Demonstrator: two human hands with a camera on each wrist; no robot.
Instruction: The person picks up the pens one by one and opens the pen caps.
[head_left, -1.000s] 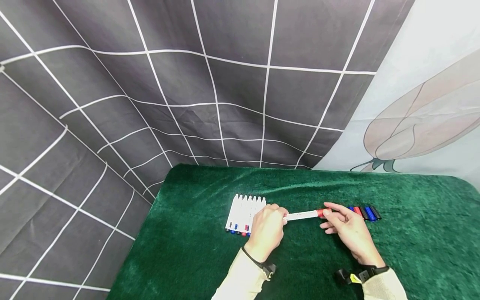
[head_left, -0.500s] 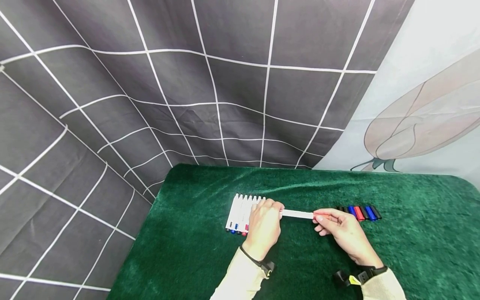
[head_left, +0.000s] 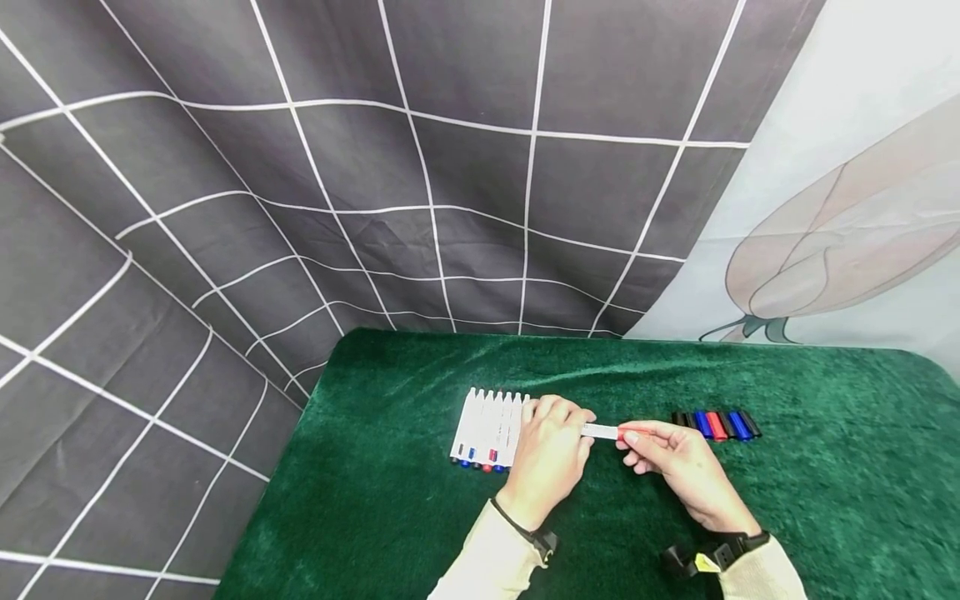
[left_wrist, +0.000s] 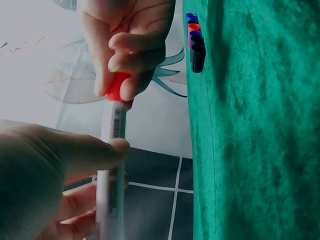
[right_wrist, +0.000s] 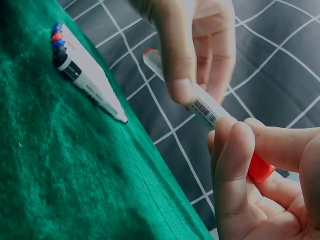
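My left hand (head_left: 551, 458) grips the white barrel of a marker (head_left: 600, 431), thumb on one side and fingers on the other. My right hand (head_left: 693, 475) pinches its red cap (left_wrist: 117, 87) at the right end. In the left wrist view the cap meets the barrel with no gap showing. A small red end (right_wrist: 148, 51) shows at the marker's other end in the right wrist view. Beside my left hand lies a row of white markers (head_left: 480, 425), uncapped tips pointing away, coloured ends towards me. Part of that row is hidden behind the hand.
Several loose caps (head_left: 716, 426), black, blue and red, lie in a row beyond my right hand. Green velvety cloth (head_left: 360, 500) covers the table. A dark gridded curtain (head_left: 480, 167) hangs behind it, and a pale patterned one (head_left: 847, 250) at the right.
My left hand shifted slightly left, then slid right along the barrel, so less of it shows between the hands. My right hand moved left and took a closer pinch on the red cap.
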